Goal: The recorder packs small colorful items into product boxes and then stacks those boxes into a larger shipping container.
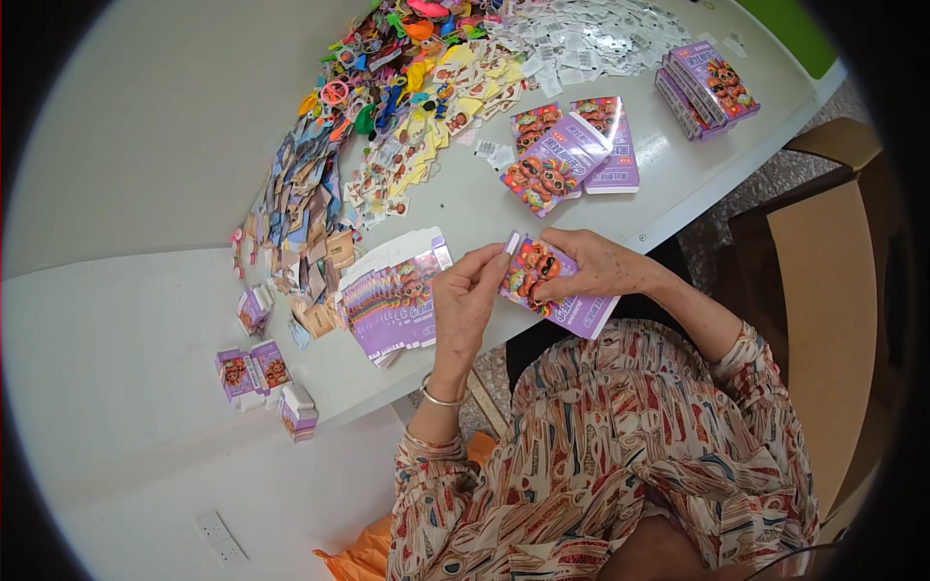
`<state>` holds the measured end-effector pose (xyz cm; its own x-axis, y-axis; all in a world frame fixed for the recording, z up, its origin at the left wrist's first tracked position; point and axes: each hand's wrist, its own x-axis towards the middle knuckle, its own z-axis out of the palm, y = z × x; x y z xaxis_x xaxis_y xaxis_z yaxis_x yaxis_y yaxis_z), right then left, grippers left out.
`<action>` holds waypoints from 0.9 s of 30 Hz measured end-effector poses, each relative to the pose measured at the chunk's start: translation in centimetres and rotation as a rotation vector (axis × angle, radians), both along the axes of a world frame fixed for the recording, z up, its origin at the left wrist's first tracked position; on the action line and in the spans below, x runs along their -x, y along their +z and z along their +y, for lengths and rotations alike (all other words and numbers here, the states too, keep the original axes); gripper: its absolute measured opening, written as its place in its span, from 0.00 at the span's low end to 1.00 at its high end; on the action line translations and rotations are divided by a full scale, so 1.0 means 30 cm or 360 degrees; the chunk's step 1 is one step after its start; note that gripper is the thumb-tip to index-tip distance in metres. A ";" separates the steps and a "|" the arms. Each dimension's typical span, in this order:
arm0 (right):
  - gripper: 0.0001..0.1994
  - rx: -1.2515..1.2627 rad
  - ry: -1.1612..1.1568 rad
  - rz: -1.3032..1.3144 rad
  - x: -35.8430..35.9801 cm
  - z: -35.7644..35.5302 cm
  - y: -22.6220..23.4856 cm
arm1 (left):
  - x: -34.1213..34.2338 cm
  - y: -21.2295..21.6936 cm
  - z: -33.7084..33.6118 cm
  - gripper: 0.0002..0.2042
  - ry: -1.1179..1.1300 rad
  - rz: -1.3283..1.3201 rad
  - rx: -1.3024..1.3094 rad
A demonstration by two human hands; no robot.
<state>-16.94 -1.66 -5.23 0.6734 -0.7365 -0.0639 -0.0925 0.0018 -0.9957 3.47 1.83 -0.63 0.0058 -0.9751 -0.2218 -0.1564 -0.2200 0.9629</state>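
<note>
White table [145,387], corner pointing toward 5 o'clock; speckled floor below, brown cardboard panel [823,320] at 3 o'clock.

Held at frame centre, just off the table edge and above the lap: one flat purple carton [542,281], printed face up. Left hand [463,295] pinching the carton's upper-left flap between thumb and fingertips, fingers narrow. Right hand [596,266] closed over the top edge, thumb under, fingers pressed on the printed face. Gripped from two sides, probably to keep the thin card flat and steady while a flap is worked.

Long axis of carton running roughly from 10 o'clock to 4 o'clock; flap end toward 10 o'clock at the left hand, plain purple end toward 4 o'clock, hanging free over the patterned clothing.

Fanned stack of flat cartons [392,300] lying at 9 o'clock, just beside the left hand, likely kept within easy reach. Loose cartons [572,150] at 12 o'clock. Neat pile of cartons [707,87] at 1 o'clock, well apart. Heap of coloured plastic toys [397,68] and card inserts [310,213] from 11 to 10 o'clock. Small folded boxes [257,373] at 8 o'clock, apart from the flat stock.
</note>
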 end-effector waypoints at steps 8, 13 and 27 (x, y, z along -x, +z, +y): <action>0.20 -0.0190 -0.0026 -0.0267 -0.015 -0.002 0.009 | 0.033 0.023 0.069 0.12 -0.0267 -0.0659 0.0415; 0.21 0.0018 -0.0003 -0.0024 -0.007 -0.006 0.005 | 0.017 -0.024 0.056 0.13 -0.0195 -0.0202 0.0236; 0.51 0.1152 -0.0633 0.0012 -0.056 0.096 0.042 | -0.015 0.026 0.005 0.11 -0.0177 0.1134 -0.0548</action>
<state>-15.25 1.23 -3.97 0.3552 -0.7804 0.5146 -0.2269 -0.6060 -0.7625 3.91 1.97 0.14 -0.3437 -0.8377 -0.4245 0.4324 -0.5424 0.7202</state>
